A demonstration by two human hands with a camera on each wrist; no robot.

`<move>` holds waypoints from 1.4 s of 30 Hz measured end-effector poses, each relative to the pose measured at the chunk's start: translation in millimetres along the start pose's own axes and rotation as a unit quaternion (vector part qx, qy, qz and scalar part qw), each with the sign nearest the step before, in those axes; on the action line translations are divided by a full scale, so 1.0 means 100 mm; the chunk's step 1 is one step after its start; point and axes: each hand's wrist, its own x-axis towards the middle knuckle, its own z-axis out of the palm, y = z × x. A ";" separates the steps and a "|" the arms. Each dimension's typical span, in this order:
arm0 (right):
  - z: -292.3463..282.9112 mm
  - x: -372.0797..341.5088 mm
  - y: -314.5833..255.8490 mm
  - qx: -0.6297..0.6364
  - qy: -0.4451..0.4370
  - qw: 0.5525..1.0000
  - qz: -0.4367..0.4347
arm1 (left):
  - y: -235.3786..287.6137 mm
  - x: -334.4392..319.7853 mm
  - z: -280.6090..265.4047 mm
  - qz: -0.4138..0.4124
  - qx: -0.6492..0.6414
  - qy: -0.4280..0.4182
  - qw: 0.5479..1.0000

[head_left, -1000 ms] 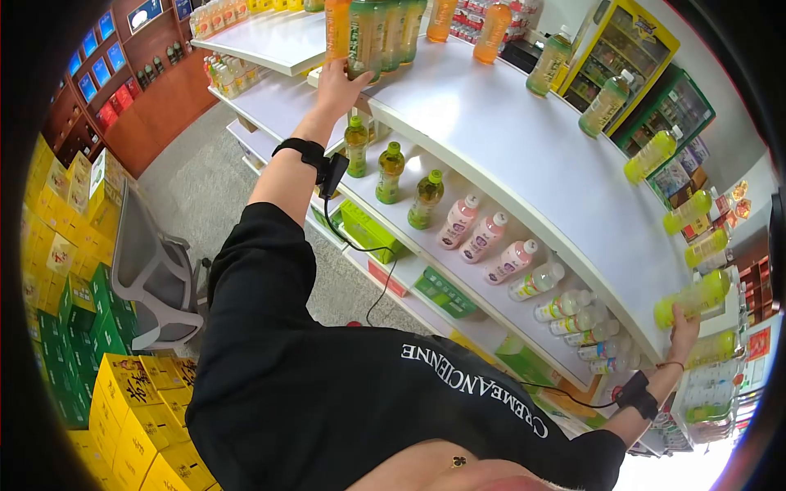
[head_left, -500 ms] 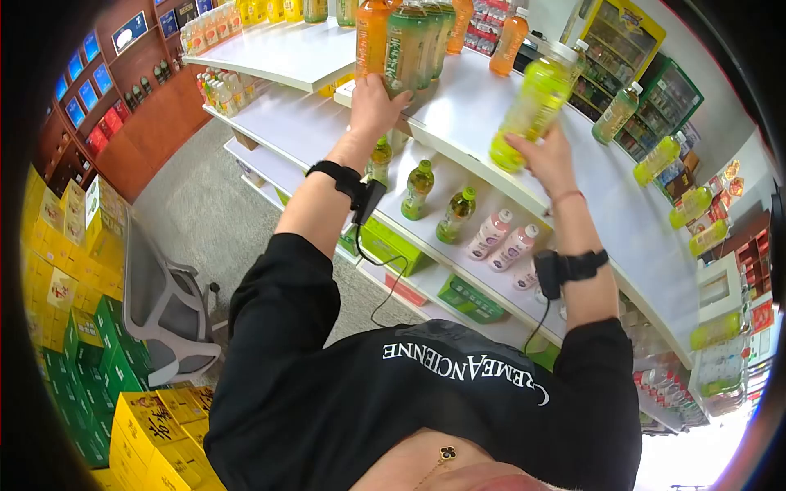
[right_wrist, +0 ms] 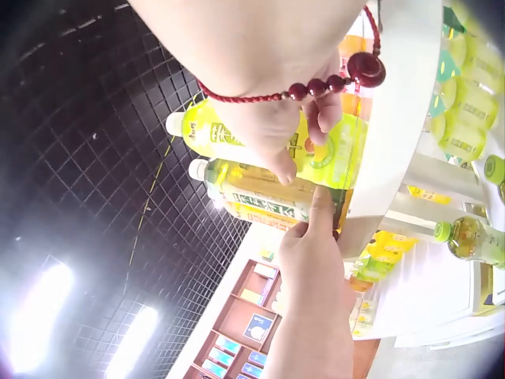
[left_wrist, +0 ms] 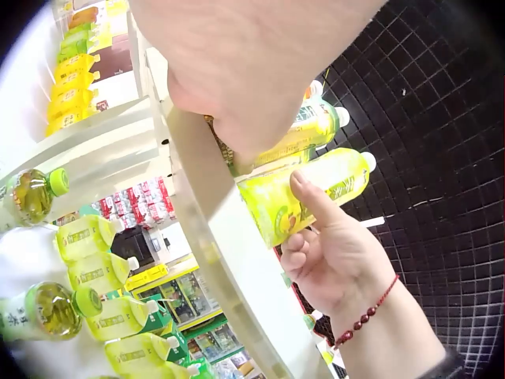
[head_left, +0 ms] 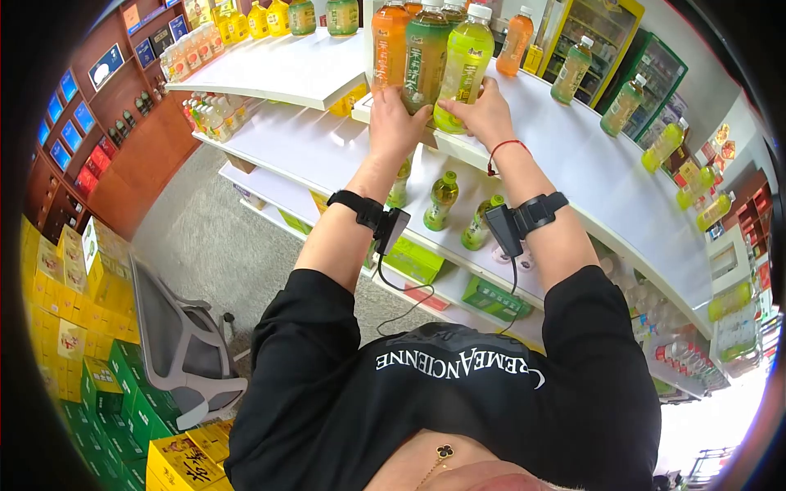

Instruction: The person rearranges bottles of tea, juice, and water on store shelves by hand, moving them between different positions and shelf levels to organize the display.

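In the head view, my left hand (head_left: 397,123) grips the lower part of an orange bottle (head_left: 390,49) and a green-labelled bottle (head_left: 426,61) standing side by side at the white shelf's corner. Right of them, my right hand (head_left: 485,114) holds a yellow-green bottle (head_left: 465,69) near its base, upright and close against the green-labelled one. The right thumb lies across its front in the left wrist view, where the yellow-green bottle (left_wrist: 312,193) shows whole. In the right wrist view, the left thumb touches the green-labelled bottle (right_wrist: 256,189). More bottle caps show behind.
The curved white shelf top (head_left: 573,155) runs to the right, with spaced bottles along its far edge. Green-capped bottles (head_left: 442,200) stand on the shelf below. A lower white shelf (head_left: 278,69) holds yellow bottles at left. A grey chair (head_left: 184,344) and stacked boxes are at lower left.
My right hand has brought the yellow-green bottle from the far right of the shelf leftward, beside the green-labelled bottle. My left hand has stayed at the bottle group.
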 end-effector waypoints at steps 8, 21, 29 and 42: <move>-0.09 -0.05 -0.09 0.140 -0.073 0.985 0.075 | -0.02 -0.05 -0.01 0.014 0.003 0.001 1.000; -0.05 -0.06 0.01 0.014 -0.015 1.000 0.007 | 0.05 -0.09 0.04 -0.004 0.015 -0.004 1.000; -1.39 -0.98 0.52 0.146 -0.089 0.985 -0.015 | 0.61 -0.45 0.02 0.070 0.048 0.067 0.994; -5.41 -3.01 2.10 -0.238 0.453 0.853 0.103 | 0.37 -0.29 0.43 -0.007 0.171 0.036 0.985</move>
